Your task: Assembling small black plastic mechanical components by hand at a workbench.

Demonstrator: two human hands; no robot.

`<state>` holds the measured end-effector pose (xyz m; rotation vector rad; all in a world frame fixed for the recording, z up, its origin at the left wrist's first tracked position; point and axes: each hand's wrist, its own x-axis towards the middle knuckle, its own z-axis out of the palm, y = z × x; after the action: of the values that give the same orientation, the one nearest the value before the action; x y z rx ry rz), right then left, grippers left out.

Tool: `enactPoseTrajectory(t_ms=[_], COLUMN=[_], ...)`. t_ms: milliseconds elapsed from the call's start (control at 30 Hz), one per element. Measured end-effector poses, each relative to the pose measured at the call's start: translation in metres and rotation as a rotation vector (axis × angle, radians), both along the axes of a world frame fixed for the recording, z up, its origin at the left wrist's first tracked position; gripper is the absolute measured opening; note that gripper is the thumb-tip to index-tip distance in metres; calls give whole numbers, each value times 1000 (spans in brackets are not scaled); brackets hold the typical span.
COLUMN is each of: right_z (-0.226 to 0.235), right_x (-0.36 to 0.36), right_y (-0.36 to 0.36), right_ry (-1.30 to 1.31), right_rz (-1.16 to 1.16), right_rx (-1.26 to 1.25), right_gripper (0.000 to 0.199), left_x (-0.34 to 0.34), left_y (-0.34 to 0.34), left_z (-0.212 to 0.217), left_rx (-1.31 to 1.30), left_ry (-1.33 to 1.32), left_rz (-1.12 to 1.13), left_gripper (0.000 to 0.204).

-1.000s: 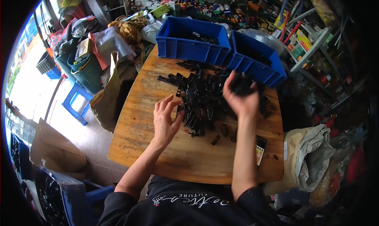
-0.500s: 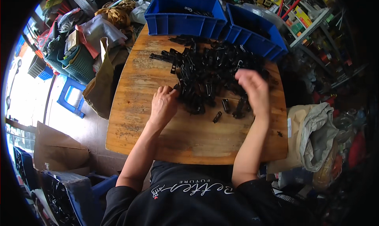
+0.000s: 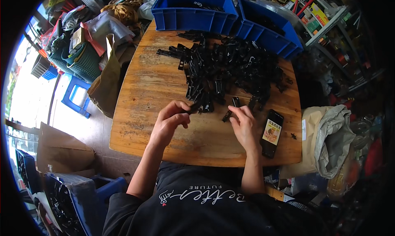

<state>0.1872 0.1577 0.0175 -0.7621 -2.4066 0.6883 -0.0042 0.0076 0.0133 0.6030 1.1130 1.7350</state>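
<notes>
Fingers (image 3: 181,112) of our left hand (image 3: 170,122) are curled closed around a small black plastic part (image 3: 194,108), pinching it at the near edge of the heap, just left of the frame's centre. Our right hand (image 3: 245,127) lies lower and right of centre, its fingers (image 3: 235,112) bent loosely and touching another black part (image 3: 227,115) that rests on the desk (image 3: 144,96); we cannot tell whether they actually grip it. Beyond both hands, a large pile of black plastic parts (image 3: 230,67) spreads across the upper middle of the round wooden desk. A dark phone (image 3: 272,133) lies flat just right of our right hand, near the desk's right edge. Two blue plastic bins (image 3: 193,9) stand side by side at the top of the frame, touching the far rim of the desk. At the right edge sits a slumped grey sack (image 3: 333,141); at the left, a blue stool (image 3: 76,98) stands on the floor.
</notes>
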Motion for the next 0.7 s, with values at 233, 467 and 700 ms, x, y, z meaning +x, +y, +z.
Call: enactPoseTrajectory(t_ms=[233, 467, 700], right_z=[-7, -8, -8], right_x=[0, -4, -9], right_y=[1, 7, 0], right_ry=[-34, -4, -16], right_rz=[26, 91, -11], right_rx=[-10, 199, -90], right_gripper=[31, 20, 13], left_x=[6, 10, 10], left_y=[-8, -5, -7], left_z=[-13, -15, -20], left_rx=[-11, -71, -102], left_ry=[-79, -232, -221], left_rz=[-49, -70, -6], left_gripper=[21, 25, 31])
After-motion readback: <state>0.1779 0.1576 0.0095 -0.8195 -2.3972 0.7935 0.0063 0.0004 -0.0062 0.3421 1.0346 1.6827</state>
